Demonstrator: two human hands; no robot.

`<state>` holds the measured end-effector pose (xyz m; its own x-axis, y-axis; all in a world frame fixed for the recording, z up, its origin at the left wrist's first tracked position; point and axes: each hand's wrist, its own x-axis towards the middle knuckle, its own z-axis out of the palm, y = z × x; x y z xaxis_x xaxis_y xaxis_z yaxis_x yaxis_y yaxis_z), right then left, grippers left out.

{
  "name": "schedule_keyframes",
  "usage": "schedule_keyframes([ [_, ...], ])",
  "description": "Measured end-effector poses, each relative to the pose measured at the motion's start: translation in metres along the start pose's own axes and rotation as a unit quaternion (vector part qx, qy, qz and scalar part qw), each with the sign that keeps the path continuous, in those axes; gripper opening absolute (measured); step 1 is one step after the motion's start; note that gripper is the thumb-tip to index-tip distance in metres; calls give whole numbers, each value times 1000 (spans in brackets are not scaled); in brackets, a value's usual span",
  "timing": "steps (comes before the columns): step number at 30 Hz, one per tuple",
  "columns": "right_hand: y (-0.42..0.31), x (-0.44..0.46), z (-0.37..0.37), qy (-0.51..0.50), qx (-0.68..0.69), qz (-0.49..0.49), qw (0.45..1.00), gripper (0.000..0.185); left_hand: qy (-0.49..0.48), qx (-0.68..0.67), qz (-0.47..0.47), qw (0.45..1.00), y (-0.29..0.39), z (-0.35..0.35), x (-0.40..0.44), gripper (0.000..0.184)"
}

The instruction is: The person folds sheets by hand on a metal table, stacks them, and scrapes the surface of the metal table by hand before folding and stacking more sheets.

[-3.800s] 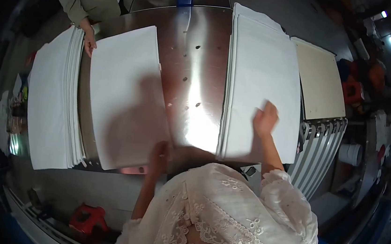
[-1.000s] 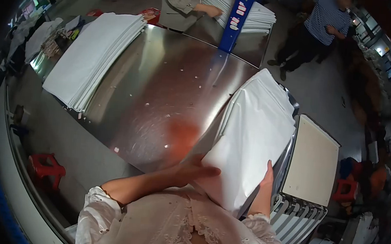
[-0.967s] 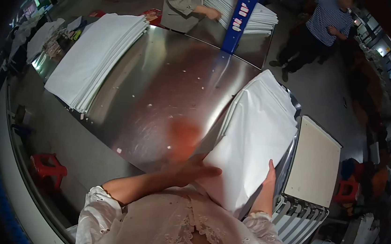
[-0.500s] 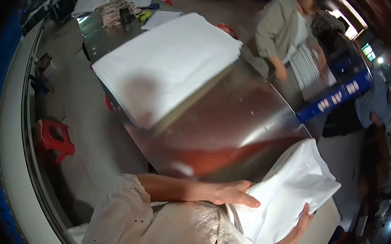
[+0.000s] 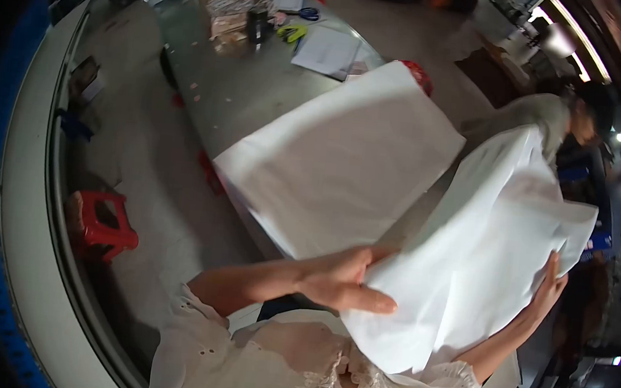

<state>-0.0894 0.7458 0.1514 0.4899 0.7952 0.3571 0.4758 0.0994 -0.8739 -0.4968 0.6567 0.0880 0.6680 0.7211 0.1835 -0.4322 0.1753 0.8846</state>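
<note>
Holding a floppy white bundle (image 5: pixel 470 247) up in front of us, tilted, to the right of the flat white stack (image 5: pixel 344 160) on the tabletop (image 5: pixel 208 91). Our left hand (image 5: pixel 343 283) pinches the near left edge, thumb on top and the other fingers going behind it; our right hand (image 5: pixel 550 284) grips the opposite edge. Looks lifted off the tabletop to us, but the underside is hidden, so don't quote us. Past the stack there's some paper (image 5: pixel 326 51), with a yellow-green tool (image 5: pixel 291 33) and blue-handled scissors (image 5: pixel 309 13) near it. Red stool (image 5: pixel 106 223) over on our left, and a blurry co-worker (image 5: pixel 527 114) leans over beyond the bundle.
</note>
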Motion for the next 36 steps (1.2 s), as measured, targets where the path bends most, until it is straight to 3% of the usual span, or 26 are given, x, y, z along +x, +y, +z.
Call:
schedule_keyframes([
  [2, -16, 19, 47, -39, 39, -38, 998, 40, 46, 10, 43, 998, 15, -32, -13, 57],
  [5, -1, 40, 111, -28, 23, -63, 997, 42, 223, 87, -47, 970, 49, -76, -44, 55],
  [7, 33, 48, 158, -103, 70, -80, 989, 47, 284, 90, -34, 954, 41, -123, -67, 50],
  [8, 63, 58, 180, -129, -93, 32, 987, 51, 346, 110, -43, 931, 30, -144, -78, 43],
  [10, 137, 24, 239, -152, -167, 183, 957, 56, 465, 227, -81, 852, -11, -196, -99, 34],
  [11, 173, 6, 268, -170, -204, 255, 930, 59, 523, 321, -108, 782, -50, -233, -111, 38],
  [12, 287, -2, 291, -251, -63, 248, 934, 53, 554, 288, -121, 772, -68, -246, -117, 39],
  [13, 252, -38, 309, -142, 65, 321, 934, 44, 585, 254, -130, 759, -77, -256, -120, 40],
  [15, 284, -30, 313, -165, 148, 315, 923, 36, 608, 352, -71, 708, -84, -257, -118, 39],
  [16, 274, -33, 306, -173, 157, 322, 917, 30, 615, 394, -47, 682, -90, -254, -115, 38],
  [20, 219, -68, 282, -229, 279, 357, 862, 27, 606, 314, -12, 731, -99, -261, -116, 35],
  [22, 203, -91, 269, -236, 270, 392, 847, 33, 607, 307, -21, 733, -99, -255, -115, 34],
  [27, 171, -129, 256, -223, 285, 362, 859, 43, 566, 355, -63, 741, -77, -247, -117, 33],
  [32, 190, -127, 264, -188, 226, 338, 894, 42, 457, 319, -152, 816, -45, -255, -111, 36],
  [34, 157, -129, 267, -150, 190, 358, 902, 50, 353, 336, -185, 853, -26, -271, -100, 40],
  [35, 143, -133, 270, -129, 169, 368, 905, 55, 347, 315, -184, 864, -18, -273, -91, 43],
  [36, 173, -132, 275, -99, 85, 362, 923, 70, 341, 293, -178, 875, -6, -271, -73, 45],
])
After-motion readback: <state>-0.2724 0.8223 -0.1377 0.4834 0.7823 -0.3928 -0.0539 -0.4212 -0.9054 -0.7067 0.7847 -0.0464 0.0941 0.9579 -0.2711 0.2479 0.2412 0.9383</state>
